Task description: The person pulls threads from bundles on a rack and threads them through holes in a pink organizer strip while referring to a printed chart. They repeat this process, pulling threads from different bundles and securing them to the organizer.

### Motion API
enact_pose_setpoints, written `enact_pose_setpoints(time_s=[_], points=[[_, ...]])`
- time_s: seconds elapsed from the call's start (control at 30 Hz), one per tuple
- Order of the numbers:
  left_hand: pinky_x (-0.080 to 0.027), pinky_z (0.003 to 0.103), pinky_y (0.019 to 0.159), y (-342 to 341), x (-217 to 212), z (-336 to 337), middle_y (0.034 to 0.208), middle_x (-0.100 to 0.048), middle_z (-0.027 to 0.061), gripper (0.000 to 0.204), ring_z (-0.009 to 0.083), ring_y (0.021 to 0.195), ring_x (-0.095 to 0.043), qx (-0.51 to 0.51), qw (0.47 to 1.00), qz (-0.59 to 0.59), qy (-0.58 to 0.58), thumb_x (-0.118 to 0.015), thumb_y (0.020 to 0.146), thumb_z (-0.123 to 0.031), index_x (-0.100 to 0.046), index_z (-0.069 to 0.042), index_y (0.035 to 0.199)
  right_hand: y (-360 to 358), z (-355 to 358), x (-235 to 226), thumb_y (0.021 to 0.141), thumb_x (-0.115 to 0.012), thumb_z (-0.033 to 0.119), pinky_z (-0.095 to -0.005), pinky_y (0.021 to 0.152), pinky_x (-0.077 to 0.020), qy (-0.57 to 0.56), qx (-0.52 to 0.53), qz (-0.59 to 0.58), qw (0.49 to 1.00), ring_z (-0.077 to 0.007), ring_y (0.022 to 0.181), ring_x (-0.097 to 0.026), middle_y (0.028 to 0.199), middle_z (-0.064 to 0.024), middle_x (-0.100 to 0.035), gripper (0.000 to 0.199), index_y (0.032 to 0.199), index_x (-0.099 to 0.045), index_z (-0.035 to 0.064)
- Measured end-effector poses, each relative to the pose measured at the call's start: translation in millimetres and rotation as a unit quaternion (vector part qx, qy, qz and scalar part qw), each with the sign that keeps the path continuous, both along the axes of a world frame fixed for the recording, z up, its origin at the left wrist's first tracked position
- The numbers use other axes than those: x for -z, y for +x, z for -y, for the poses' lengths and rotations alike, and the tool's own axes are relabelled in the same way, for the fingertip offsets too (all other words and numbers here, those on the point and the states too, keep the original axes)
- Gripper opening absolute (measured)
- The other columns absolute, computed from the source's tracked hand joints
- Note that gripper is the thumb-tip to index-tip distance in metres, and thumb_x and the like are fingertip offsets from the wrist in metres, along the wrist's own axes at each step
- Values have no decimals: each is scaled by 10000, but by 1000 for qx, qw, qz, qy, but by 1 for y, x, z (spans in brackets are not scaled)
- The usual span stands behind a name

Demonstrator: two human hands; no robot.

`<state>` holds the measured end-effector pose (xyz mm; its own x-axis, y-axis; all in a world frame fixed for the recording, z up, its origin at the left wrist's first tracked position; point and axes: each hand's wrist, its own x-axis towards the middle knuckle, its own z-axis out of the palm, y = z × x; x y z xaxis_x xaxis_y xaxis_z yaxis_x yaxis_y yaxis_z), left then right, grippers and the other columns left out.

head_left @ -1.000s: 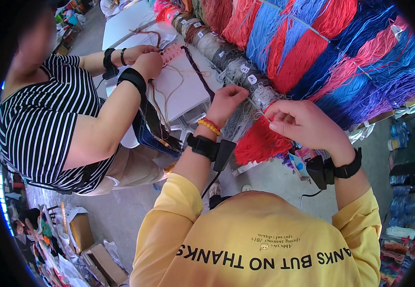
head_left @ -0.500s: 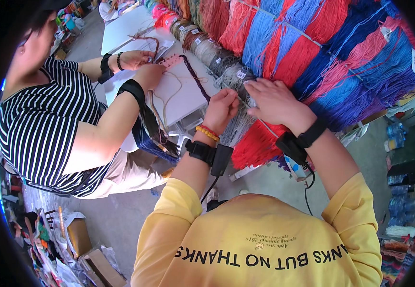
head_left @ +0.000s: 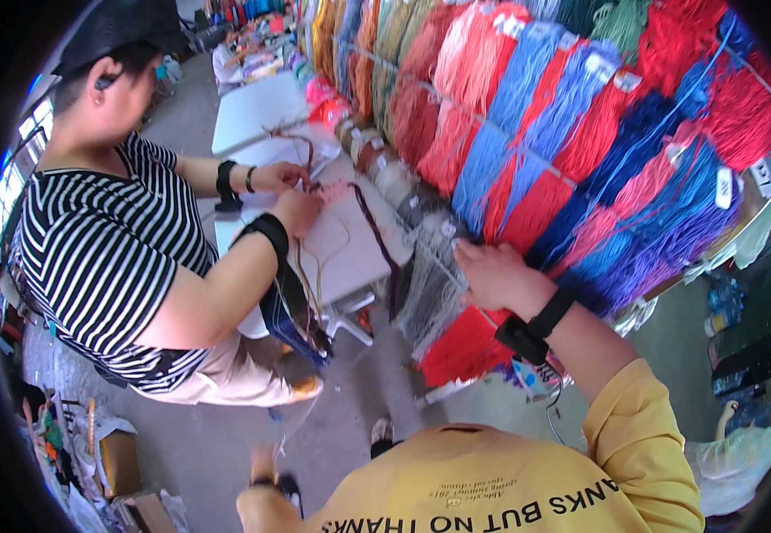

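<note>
- The outstretched fingers [head_left: 467, 258] of the right hand [head_left: 496, 277] lie against a hank of pale grey, loose-stranded yarn [head_left: 433, 298], palm down; whether they pinch any of it cannot be told.
- The left hand [head_left: 263, 464], blurred, is low beside the body, well apart from the yarn; its grip cannot be made out, though a thin, pale, wispy strand [head_left: 290, 433] shows just above it.
- The grey yarn hangs at the near end of a long, rounded row of hanks, beside a bright red yarn bundle [head_left: 464, 348] that hangs below the right hand.
- A black fabric strap [head_left: 550, 313] circles the right wrist, with a black box-shaped device [head_left: 520, 341] at its underside; the wearer is in a yellow printed shirt [head_left: 492, 475].
- Above and beyond the right hand, sky-blue yarn hanks [head_left: 483, 191], more reds, navy and purple fill the row.
- At left, a co-worker in a black-and-white striped top [head_left: 106, 266] bends over a white, flat-topped counter [head_left: 363, 266], both hands near a pink patterned piece [head_left: 337, 193]; a dark purple, cord-like strand [head_left: 369, 218] stretches across the surface.
- Brown cardboard boxes [head_left: 121, 464] stand on the grey floor [head_left: 350, 382] at lower left; a translucent white plastic bag [head_left: 741, 466] sits at lower right.
</note>
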<state>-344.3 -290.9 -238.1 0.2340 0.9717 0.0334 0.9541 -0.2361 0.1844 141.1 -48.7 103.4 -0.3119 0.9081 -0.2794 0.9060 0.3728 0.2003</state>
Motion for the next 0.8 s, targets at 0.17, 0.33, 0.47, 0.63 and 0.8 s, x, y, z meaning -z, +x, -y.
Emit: enact_pose_setpoints(time_s=[0.17,0.33,0.47,0.63,0.8], points=[[-425,407,614,-2,44,131,757,-552,96,223,296,675,-530,-293,896,78,-326,-513,706,-97,-560,-101,924,-17,-11,-26,720,-588,316,-408,772,-410,-78,19,11,997,-286,955,-519,1092,-141,-513,485,1103,-473,41],[-426,407,619,17,64,136,764,-552,98,227,296,684,-530,-302,889,95,-331,-511,709,-100,-557,-103,931,-51,-60,-78,756,-557,198,-320,641,-448,184,-47,-406,894,-256,719,-581,753,-122,-598,193,858,-573,35],[-426,407,623,27,76,129,770,-552,99,230,297,690,-529,-297,888,114,-332,-509,712,-103,-554,-105,938,-63,-127,-118,747,-534,187,-342,664,-456,280,-27,-581,764,-276,726,-593,748,-137,-610,160,784,-603,47],[-426,407,628,35,84,131,777,-552,101,234,297,699,-529,-301,885,122,-334,-507,715,-106,-551,-107,945,-59,-181,-136,728,-551,181,-330,689,-458,366,17,-584,725,-261,748,-599,764,-155,-611,186,805,-609,21],[-426,407,634,36,91,135,784,-552,104,238,297,707,-529,-301,882,129,-338,-505,718,-109,-548,-109,953,-66,-212,-131,737,-547,169,-303,678,-456,422,72,-513,744,-206,736,-603,771,-143,-618,211,857,-600,5]])
